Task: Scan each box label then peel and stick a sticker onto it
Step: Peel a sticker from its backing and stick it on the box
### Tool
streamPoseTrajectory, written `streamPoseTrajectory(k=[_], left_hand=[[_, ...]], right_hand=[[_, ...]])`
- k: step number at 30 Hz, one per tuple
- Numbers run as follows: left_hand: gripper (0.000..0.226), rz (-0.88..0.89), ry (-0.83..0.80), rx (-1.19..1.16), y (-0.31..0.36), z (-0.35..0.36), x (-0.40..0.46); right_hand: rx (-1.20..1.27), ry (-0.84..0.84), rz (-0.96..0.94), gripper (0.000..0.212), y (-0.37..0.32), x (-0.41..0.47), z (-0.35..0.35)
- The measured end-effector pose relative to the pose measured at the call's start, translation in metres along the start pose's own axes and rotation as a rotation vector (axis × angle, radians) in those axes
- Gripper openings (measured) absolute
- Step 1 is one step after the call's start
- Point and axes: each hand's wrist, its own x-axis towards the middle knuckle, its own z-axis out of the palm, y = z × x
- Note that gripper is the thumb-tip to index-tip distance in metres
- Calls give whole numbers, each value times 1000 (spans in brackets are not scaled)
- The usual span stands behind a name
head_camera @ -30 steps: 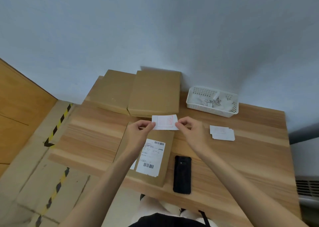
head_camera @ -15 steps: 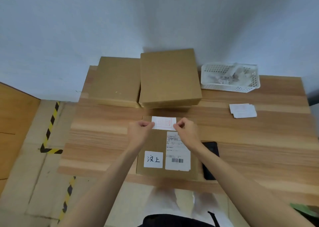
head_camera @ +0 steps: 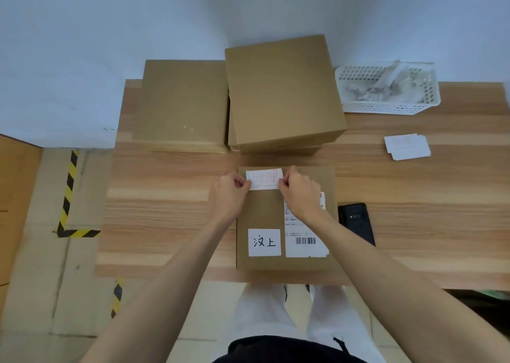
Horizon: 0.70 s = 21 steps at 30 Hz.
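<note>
Both hands are on the sticker (head_camera: 264, 180) now, held over the far edge of the flat cardboard box (head_camera: 262, 213) at the near side of the bench (head_camera: 165, 197). The left hand (head_camera: 227, 194) pinches the sticker's left end between thumb and curled fingers; the right hand (head_camera: 299, 191) pinches the right end the same way, so the white slip with its red print spans between them. Whether it already touches the cardboard, I cannot tell.

On the same box, nearer the person, sits a white square label (head_camera: 264, 242) with two handwritten characters, and just right of it the shipping label (head_camera: 306, 238) with its barcode, its far part covered by the right wrist.

A black phone (head_camera: 357, 222) lies on the bench just right of the box. Far side: two stacks of brown boxes, the lower one left (head_camera: 182, 106), the taller one right (head_camera: 281, 92). Further right, a white perforated basket (head_camera: 386, 107) holds crumpled scraps, and a small pile of spare stickers (head_camera: 407, 146) lies well apart from the hands.
</note>
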Motion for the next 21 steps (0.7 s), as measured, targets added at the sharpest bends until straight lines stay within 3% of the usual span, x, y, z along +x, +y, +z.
streamPoseTrajectory(k=[5,8,11,17,21], left_hand=[[30,-87,-33,-14,-1,-2,5],[54,-139,-85,36,-1,0,12],[69,-162,-99,83,1,5,20],[54,-163,-116,8,-7,2,23],[56,-126,-108,15,-8,1,16]], right_hand=[[-33,27,105,37,1,3,-8],[-43,49,123,52,-3,11,-7],[-31,61,125,52,-8,19,-5],[0,87,123,37,17,20,-11],[-17,76,121,51,23,9,-12]])
